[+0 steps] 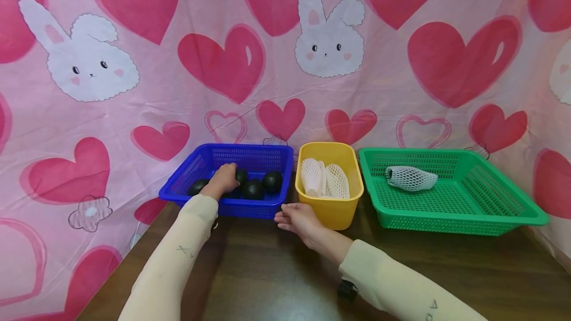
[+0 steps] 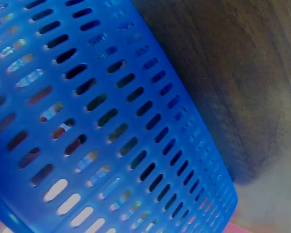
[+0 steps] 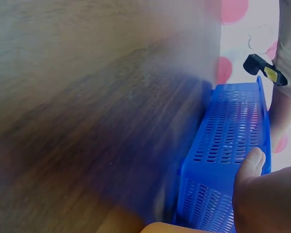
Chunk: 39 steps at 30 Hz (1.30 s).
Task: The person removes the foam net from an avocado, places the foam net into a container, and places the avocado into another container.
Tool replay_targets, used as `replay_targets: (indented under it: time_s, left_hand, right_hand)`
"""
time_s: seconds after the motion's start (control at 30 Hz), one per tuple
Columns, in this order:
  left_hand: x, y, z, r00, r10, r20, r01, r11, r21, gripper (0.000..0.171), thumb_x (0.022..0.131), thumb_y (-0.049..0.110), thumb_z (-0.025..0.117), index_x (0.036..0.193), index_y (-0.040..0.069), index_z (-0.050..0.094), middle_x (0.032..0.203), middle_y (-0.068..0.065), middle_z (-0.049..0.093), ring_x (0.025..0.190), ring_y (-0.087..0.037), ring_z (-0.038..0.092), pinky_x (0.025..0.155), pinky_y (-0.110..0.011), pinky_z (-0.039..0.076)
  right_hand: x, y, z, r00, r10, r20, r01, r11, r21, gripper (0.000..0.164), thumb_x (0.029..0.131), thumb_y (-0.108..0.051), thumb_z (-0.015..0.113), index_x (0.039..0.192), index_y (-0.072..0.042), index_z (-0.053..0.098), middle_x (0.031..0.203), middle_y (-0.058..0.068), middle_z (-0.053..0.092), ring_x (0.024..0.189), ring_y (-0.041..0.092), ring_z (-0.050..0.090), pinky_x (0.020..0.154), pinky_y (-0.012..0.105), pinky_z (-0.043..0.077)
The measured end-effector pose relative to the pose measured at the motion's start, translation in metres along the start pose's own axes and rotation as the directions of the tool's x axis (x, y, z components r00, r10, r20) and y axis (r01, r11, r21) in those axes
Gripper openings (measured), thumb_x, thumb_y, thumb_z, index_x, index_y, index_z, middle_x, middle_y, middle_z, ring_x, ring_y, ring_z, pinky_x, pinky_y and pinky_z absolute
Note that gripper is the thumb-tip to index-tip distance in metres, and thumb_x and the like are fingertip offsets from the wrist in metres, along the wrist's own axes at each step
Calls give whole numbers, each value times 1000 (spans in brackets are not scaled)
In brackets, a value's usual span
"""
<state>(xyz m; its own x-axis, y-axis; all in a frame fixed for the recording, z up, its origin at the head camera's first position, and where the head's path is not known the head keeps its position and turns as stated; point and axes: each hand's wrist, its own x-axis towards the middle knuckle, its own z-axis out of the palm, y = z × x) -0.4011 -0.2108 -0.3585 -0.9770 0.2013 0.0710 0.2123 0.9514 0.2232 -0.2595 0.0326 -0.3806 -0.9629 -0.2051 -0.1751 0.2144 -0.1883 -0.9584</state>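
Dark, round avocados [image 1: 253,189] lie in the blue basket [image 1: 263,208] in the head view. My left hand [image 1: 223,181] reaches over the basket's front rim, thumb and fingers curled about one avocado [image 1: 241,176]; the palm side is hidden. The left wrist view shows mostly the basket's slotted wall [image 2: 111,107]. Relaxed and holding nothing, my right hand [image 1: 303,222] hovers at the basket's front right corner, before the yellow bin [image 1: 332,207]. In the right wrist view its thumb [image 3: 252,165] overlaps the basket's rim.
White foam net sleeves [image 1: 336,182] stand in the yellow bin. To the right, a green basket [image 1: 446,222] contains a dark item wrapped in a foam net [image 1: 412,179]. All three containers stand on a brown wooden table [image 1: 258,271], before a pink patterned cloth [image 1: 276,78].
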Motion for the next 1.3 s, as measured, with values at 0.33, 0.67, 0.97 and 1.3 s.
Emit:
replay_targets:
  time_s: [0.33, 0.67, 0.97, 1.3]
  left_hand:
    - [-12, 10, -11, 997, 55, -54, -58, 997, -56, 54, 85, 11, 71, 129, -13, 50, 126, -32, 54, 121, -45, 48, 103, -51, 36]
    - [-32, 36, -21, 980, 137, -142, -154, 981, -118, 50, 87, 14, 72, 128, -7, 54, 126, -26, 57, 122, -40, 49, 103, -50, 37]
    - [-53, 66, -21, 961, 202, -187, -245, 939, -243, 46, 88, 17, 73, 127, -2, 58, 123, -20, 60, 112, -34, 58, 93, -47, 47]
    - [-79, 115, -21, 930, 268, -250, -357, 818, -451, 35, 87, 14, 73, 118, 1, 63, 111, -13, 67, 100, -25, 66, 87, -38, 52]
  right_hand:
    - [-17, -9, -13, 996, -15, 86, 22, 996, -81, 25, 101, -12, 52, 114, 10, 53, 98, 19, 67, 87, 23, 68, 81, 36, 55]
    - [-45, -33, -42, 976, -109, 187, 151, 962, -229, 20, 100, -12, 55, 106, 6, 54, 95, 17, 67, 88, 29, 68, 80, 37, 55]
    - [-64, -59, -72, 961, -138, 242, 217, 914, -343, 30, 100, -15, 56, 111, 11, 51, 98, 17, 67, 91, 27, 67, 82, 39, 55]
    - [-82, -84, -106, 980, -144, 135, 189, 880, -436, 33, 98, -18, 60, 115, 9, 52, 103, 21, 66, 95, 32, 66, 82, 39, 55]
